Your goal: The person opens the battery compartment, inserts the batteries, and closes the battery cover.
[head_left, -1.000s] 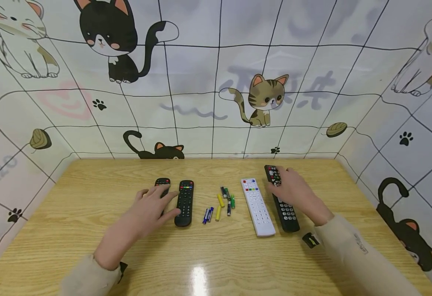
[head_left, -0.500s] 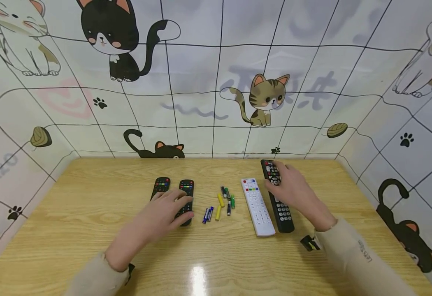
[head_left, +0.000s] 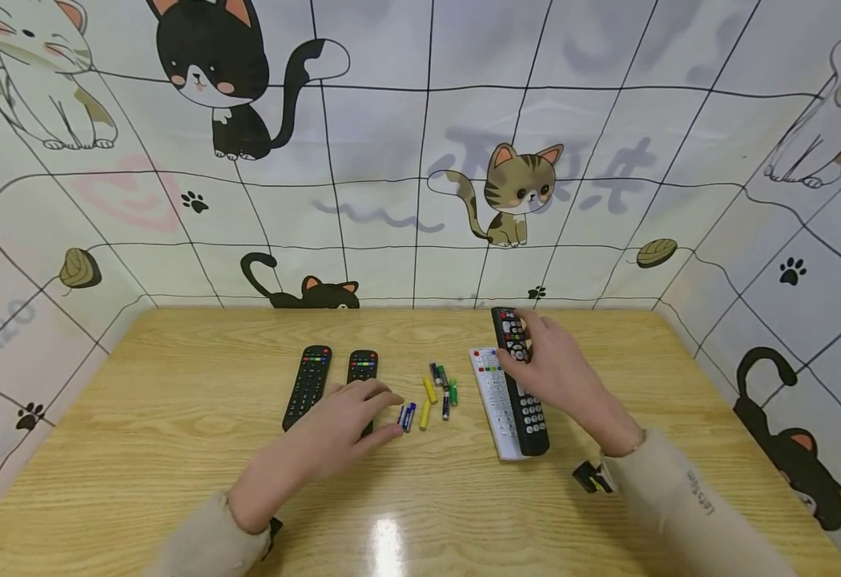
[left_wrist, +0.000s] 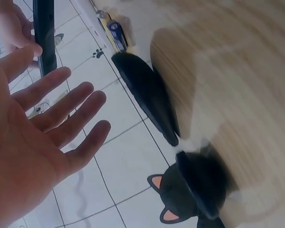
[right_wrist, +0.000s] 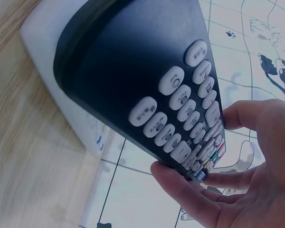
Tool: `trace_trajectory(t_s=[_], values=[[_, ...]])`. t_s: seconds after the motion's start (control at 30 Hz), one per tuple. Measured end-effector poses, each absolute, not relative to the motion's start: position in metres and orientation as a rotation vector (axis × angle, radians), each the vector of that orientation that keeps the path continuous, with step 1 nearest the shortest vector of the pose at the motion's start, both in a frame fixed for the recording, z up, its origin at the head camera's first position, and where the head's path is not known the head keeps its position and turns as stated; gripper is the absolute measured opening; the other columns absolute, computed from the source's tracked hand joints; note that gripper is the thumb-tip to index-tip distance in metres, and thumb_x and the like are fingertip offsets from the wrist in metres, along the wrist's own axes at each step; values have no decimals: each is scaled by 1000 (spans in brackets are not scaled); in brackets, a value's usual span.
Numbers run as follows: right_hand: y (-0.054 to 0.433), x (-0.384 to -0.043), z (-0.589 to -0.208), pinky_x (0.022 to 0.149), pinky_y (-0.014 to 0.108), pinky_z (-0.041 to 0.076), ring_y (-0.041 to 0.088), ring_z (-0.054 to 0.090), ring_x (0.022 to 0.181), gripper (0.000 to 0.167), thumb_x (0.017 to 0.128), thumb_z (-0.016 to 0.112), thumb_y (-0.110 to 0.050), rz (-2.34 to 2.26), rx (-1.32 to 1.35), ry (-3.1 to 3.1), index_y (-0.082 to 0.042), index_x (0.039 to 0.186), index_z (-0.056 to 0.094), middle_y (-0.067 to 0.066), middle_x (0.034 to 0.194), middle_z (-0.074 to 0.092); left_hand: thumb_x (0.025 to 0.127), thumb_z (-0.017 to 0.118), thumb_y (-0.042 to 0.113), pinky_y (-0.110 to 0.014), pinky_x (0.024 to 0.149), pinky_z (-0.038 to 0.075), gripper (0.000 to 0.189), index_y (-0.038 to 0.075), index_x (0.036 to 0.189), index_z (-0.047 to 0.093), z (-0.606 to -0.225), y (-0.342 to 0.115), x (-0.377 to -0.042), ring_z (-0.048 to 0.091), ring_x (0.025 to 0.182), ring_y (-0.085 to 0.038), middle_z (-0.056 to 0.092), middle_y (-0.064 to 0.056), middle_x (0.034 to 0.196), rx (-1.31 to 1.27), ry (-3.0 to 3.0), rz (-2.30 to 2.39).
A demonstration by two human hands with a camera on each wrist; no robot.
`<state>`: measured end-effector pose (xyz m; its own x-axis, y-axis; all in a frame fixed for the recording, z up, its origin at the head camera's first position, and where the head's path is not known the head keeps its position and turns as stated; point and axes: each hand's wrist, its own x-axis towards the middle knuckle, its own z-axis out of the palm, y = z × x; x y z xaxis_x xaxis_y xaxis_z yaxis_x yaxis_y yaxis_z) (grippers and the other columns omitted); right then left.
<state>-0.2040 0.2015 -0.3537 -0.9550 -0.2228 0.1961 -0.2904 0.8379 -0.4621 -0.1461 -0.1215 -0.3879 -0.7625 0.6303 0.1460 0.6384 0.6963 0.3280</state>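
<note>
My right hand [head_left: 553, 369] grips a long black remote control [head_left: 533, 425] by its sides, thumb on one edge and fingers on the other. In the head view this remote overlaps a white remote control [head_left: 491, 397]; the right wrist view shows it raised above the white one [right_wrist: 42, 42]. My left hand [head_left: 337, 421] hovers with fingers spread and nothing in its palm [left_wrist: 28, 142]. It partly hides a smaller black remote control [head_left: 363, 365]. Another black remote control [head_left: 310, 377] lies to the left. The left fingertips come close to blue batteries [head_left: 409, 417].
Yellow batteries [head_left: 424, 415], a green battery [head_left: 452, 393] and dark batteries [head_left: 445, 405] lie loosely mid-table. The wooden table [head_left: 175, 417] ends at a back wall [head_left: 384, 224] covered with cat drawings. A light glare [head_left: 388, 545] shows near the front.
My left hand has moved right, from over the two black remotes toward the batteries. My right hand has carried the long black remote left, over the white one.
</note>
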Motion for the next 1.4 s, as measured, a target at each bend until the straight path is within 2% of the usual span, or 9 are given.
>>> trace_trajectory(t_s=[0.2,0.4,0.57,0.77,1.0,1.17,1.4], values=[[195,-200,-354,64,39,55,26,64,83,70,95,70,-29,807,463,-2831,5,149,41,20,109,62,105,60,37,-52,100,48,39,10,132,67,-392,-113,-145,60,118,-21,63,-4,128,-1104,-2860,-608],[187,-195,-354,64,38,53,24,62,82,70,94,72,-29,809,516,-2790,4,148,43,19,109,61,106,59,37,-50,98,49,39,9,131,68,-393,-104,-143,58,121,-21,63,-5,128,-1128,-2841,-664],[181,-191,-351,64,38,53,26,63,85,72,95,73,-34,798,532,-2773,1,149,43,17,111,61,107,54,45,-47,101,48,45,10,132,67,-389,-97,-142,59,122,-20,62,-3,132,-1134,-2855,-702],[174,-187,-348,65,39,54,28,64,87,71,94,73,-33,845,555,-2748,-1,149,43,16,111,62,107,53,45,-38,95,53,47,9,134,66,-389,-90,-142,64,108,-17,62,-3,132,-1158,-2877,-808],[168,-185,-347,64,35,53,21,62,84,71,93,73,-30,923,593,-2705,0,149,43,14,109,62,107,54,43,-36,94,53,47,6,135,64,-390,-82,-145,63,109,-17,62,-4,131,-1178,-2885,-911],[163,-182,-346,61,33,53,19,62,84,71,93,74,-29,984,603,-2687,-1,150,42,12,110,62,108,54,41,-32,83,54,47,5,135,64,-389,-79,-146,63,92,-14,63,-6,128,-1167,-2879,-968],[157,-178,-347,62,31,54,17,65,83,69,94,75,-26,1012,684,-2622,-1,150,42,11,110,62,109,53,38,-37,91,54,47,0,134,63,-390,-74,-149,65,108,-25,65,-12,123,-1211,-2812,-1064]])
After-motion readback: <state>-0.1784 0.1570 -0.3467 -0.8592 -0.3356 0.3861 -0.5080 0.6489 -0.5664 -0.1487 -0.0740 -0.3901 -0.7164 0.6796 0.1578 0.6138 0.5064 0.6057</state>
